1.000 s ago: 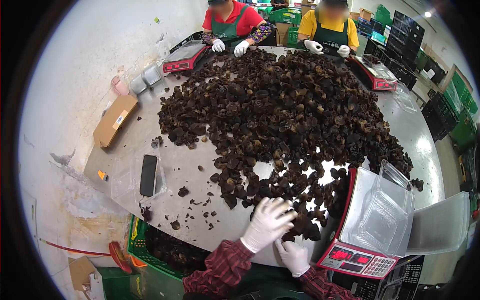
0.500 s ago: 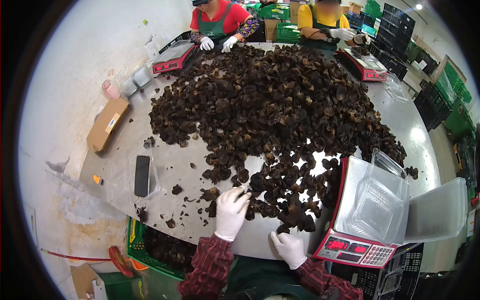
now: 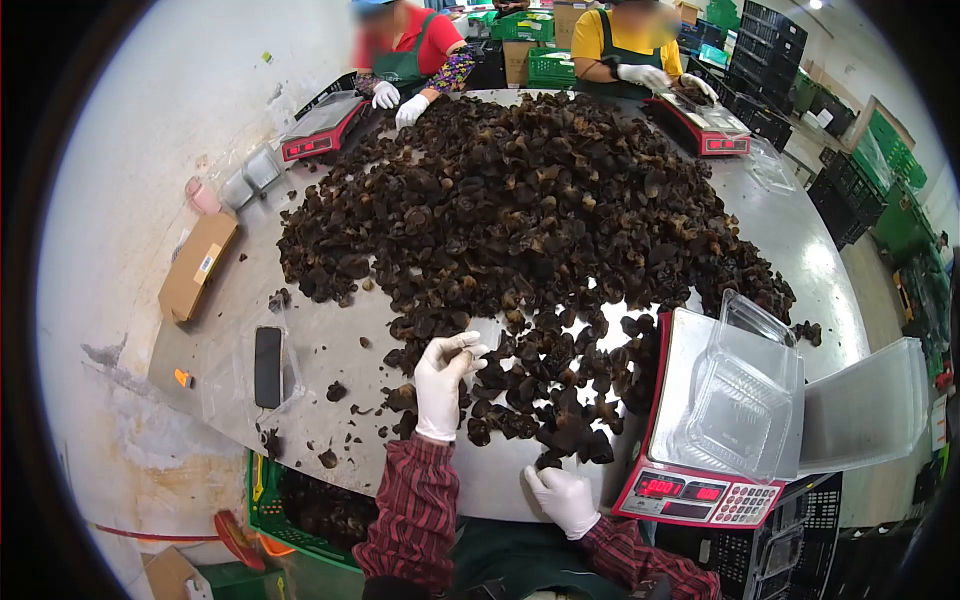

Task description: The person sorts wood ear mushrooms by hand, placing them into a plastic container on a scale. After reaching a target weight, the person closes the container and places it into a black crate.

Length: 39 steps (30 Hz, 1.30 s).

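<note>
My left hand, in a white glove, reaches over the near left edge of a spread of dark wood ear mushrooms. Its fingers are bent but apart, and no piece shows between them. Close to the table's near edge, my right hand, also gloved, is curled with its fingertips just below a wood ear piece. Whatever its fingers may hold is hidden. Behind the loose pieces rises a large heap of wood ear.
Right of my hands stands a red scale bearing a clear plastic tray. More clear containers stand beside it. At left lie a phone and a cardboard box. A green crate sits below the table. Two gloved co-workers stand opposite.
My left hand has moved forward and slightly left, farther over the loose pieces. My right hand stays near the table edge. The whole view has shifted slightly.
</note>
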Each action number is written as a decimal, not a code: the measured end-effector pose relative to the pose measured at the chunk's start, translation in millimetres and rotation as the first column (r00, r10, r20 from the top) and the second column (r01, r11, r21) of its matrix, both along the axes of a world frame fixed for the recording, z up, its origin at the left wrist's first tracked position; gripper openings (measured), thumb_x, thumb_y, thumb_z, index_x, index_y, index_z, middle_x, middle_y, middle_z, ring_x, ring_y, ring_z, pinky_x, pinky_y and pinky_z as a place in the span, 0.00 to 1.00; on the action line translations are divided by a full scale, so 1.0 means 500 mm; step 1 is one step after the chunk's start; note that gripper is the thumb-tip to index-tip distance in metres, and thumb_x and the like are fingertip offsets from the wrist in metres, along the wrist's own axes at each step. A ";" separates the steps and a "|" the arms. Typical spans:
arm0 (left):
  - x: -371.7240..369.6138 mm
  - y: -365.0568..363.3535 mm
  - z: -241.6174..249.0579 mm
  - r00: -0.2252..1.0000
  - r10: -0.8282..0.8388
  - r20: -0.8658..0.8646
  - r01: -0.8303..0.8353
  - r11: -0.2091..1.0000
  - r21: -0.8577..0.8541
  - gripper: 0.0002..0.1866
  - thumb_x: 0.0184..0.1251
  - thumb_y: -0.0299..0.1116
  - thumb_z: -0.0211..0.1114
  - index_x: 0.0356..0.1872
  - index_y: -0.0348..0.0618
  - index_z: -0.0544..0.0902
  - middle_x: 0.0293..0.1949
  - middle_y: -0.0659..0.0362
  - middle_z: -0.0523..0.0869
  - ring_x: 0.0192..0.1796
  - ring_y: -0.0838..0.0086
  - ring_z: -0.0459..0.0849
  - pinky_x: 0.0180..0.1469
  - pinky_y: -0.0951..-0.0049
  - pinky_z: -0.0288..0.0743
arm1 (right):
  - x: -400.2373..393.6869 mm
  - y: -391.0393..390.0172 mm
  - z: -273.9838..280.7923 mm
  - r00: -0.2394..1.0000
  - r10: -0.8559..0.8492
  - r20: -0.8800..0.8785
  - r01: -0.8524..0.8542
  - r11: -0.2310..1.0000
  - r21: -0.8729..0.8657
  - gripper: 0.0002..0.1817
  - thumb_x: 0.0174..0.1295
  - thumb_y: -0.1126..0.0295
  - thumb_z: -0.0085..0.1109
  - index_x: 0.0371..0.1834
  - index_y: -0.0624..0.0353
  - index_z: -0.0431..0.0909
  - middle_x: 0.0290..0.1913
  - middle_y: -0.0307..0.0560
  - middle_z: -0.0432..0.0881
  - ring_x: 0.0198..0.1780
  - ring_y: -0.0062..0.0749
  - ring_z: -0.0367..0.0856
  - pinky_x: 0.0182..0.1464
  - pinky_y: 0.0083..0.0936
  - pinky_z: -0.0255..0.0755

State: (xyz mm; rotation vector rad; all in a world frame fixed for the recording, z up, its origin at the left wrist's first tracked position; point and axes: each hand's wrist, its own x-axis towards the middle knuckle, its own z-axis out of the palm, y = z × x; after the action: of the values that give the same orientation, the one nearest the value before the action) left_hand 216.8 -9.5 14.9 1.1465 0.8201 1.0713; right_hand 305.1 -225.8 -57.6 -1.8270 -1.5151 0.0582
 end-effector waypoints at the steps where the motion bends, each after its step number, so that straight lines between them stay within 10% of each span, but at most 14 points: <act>1: -0.004 0.012 0.000 0.999 -0.052 -0.002 0.052 0.999 -0.016 0.06 0.70 0.21 0.56 0.43 0.33 0.79 0.48 0.54 0.84 0.44 0.75 0.85 0.46 0.76 0.80 | 0.001 0.000 0.002 1.000 0.006 0.001 -0.006 1.000 -0.003 0.22 0.60 0.61 0.66 0.12 0.52 0.67 0.13 0.44 0.66 0.15 0.39 0.72 0.18 0.35 0.66; 5: 0.066 0.008 -0.008 0.871 0.023 -0.490 0.235 0.858 0.457 0.07 0.66 0.19 0.57 0.39 0.39 0.83 0.45 0.56 0.87 0.45 0.71 0.86 0.49 0.72 0.79 | 0.000 0.000 0.007 1.000 -0.006 -0.019 0.007 1.000 0.013 0.22 0.60 0.61 0.65 0.13 0.52 0.68 0.13 0.44 0.66 0.15 0.39 0.72 0.18 0.35 0.66; 7: 0.087 0.000 -0.051 0.784 0.054 -0.619 0.468 0.605 0.645 0.09 0.61 0.19 0.58 0.38 0.39 0.84 0.48 0.53 0.86 0.49 0.61 0.85 0.53 0.66 0.78 | 0.001 0.000 0.014 0.997 0.006 0.081 -0.007 1.000 0.009 0.20 0.60 0.61 0.65 0.14 0.52 0.69 0.13 0.43 0.66 0.15 0.37 0.72 0.18 0.34 0.65; 10: 0.074 -0.052 -0.059 0.643 -0.031 -0.765 0.646 0.559 0.520 0.10 0.59 0.22 0.57 0.38 0.42 0.84 0.48 0.54 0.86 0.52 0.58 0.83 0.55 0.63 0.77 | 0.004 0.002 -0.001 0.999 0.017 0.033 -0.018 0.999 0.030 0.19 0.60 0.62 0.65 0.15 0.51 0.70 0.13 0.42 0.65 0.14 0.35 0.71 0.18 0.33 0.65; 18: 0.110 0.027 -0.033 0.718 0.154 -0.679 0.434 0.663 0.610 0.08 0.58 0.25 0.64 0.39 0.43 0.83 0.38 0.53 0.82 0.43 0.56 0.82 0.45 0.60 0.76 | 0.003 -0.001 0.010 1.000 0.015 0.018 -0.015 1.000 0.018 0.18 0.61 0.62 0.64 0.15 0.51 0.70 0.14 0.41 0.65 0.15 0.34 0.72 0.18 0.33 0.66; 22: 0.161 0.063 -0.076 0.479 0.175 -0.860 0.590 0.661 0.463 0.12 0.54 0.31 0.68 0.42 0.44 0.84 0.39 0.53 0.84 0.43 0.57 0.84 0.45 0.62 0.78 | 0.003 0.001 0.016 0.999 0.014 0.031 -0.015 0.999 0.032 0.18 0.62 0.63 0.63 0.16 0.51 0.70 0.16 0.42 0.65 0.16 0.34 0.72 0.18 0.33 0.66; 26: 0.149 0.094 -0.054 0.608 0.151 -0.780 0.490 0.701 0.518 0.07 0.52 0.27 0.64 0.33 0.42 0.85 0.31 0.53 0.85 0.37 0.58 0.86 0.42 0.64 0.79 | 0.004 -0.001 0.005 0.999 0.023 0.048 -0.024 1.000 0.019 0.19 0.62 0.62 0.63 0.15 0.51 0.69 0.16 0.42 0.65 0.16 0.35 0.72 0.18 0.33 0.66; 29: 0.141 0.087 -0.019 0.716 0.069 -0.695 0.416 0.757 0.503 0.07 0.56 0.30 0.65 0.35 0.43 0.86 0.34 0.53 0.86 0.38 0.60 0.86 0.43 0.66 0.78 | 0.003 0.000 0.006 0.992 0.033 0.121 -0.032 0.999 -0.011 0.19 0.62 0.62 0.63 0.15 0.51 0.68 0.16 0.43 0.65 0.16 0.36 0.72 0.18 0.33 0.65; 35: 0.203 0.018 -0.035 0.329 0.128 -0.936 0.612 0.726 0.314 0.22 0.59 0.44 0.68 0.54 0.53 0.79 0.39 0.50 0.84 0.44 0.55 0.84 0.44 0.59 0.78 | 0.004 -0.001 0.005 0.999 0.000 -0.035 0.001 1.000 0.016 0.20 0.62 0.60 0.62 0.15 0.51 0.68 0.15 0.44 0.66 0.15 0.39 0.71 0.17 0.35 0.64; 39: 0.203 0.012 -0.059 0.433 0.135 -0.891 0.616 0.678 0.402 0.26 0.55 0.42 0.71 0.57 0.58 0.76 0.40 0.51 0.82 0.44 0.55 0.84 0.44 0.57 0.78 | 0.002 0.000 -0.003 0.997 0.015 0.070 -0.017 1.000 0.021 0.19 0.63 0.61 0.62 0.16 0.51 0.69 0.16 0.43 0.66 0.15 0.38 0.72 0.17 0.34 0.65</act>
State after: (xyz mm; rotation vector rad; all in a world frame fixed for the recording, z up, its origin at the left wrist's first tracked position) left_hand 318.2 -3.3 -14.8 2.5603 0.9649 0.3772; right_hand 306.2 -226.0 -58.9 -1.8166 -1.5726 -0.0139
